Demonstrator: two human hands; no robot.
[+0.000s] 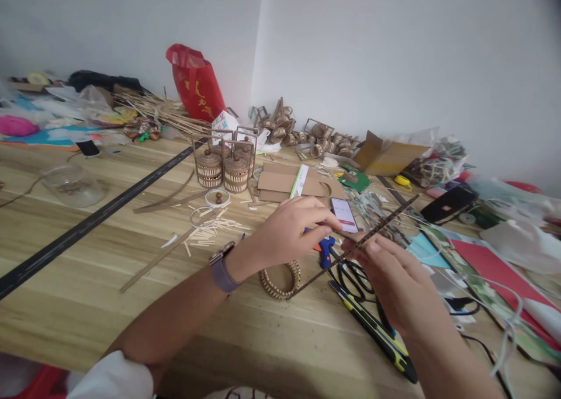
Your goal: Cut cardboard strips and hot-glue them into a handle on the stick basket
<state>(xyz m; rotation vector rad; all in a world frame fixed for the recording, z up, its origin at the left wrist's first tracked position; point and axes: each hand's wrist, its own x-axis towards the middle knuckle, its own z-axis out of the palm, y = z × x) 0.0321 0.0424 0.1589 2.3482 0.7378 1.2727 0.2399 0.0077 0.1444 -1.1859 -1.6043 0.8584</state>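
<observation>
Both my hands hold a long thin brown strip (385,221) that slants from a curved woven ring piece (280,282) on the table up to the right. My left hand (293,229), with a purple watch on the wrist, pinches the strip near its middle. My right hand (394,276) grips the strip from below, fingers closed round it. Under my hands lie a blue glue gun (325,250), black scissors (355,279) and a yellow-black utility knife (377,329). A phone (344,214) with a lit screen lies just beyond.
Two small woven lantern baskets (223,168) stand mid-table beside cardboard pieces (280,183), loose sticks (210,229) and rings. A long black bar (87,224) crosses the left side. A red bag (197,86), bamboo strips, a cardboard box (385,153) and coloured paper (491,264) crowd the back and right.
</observation>
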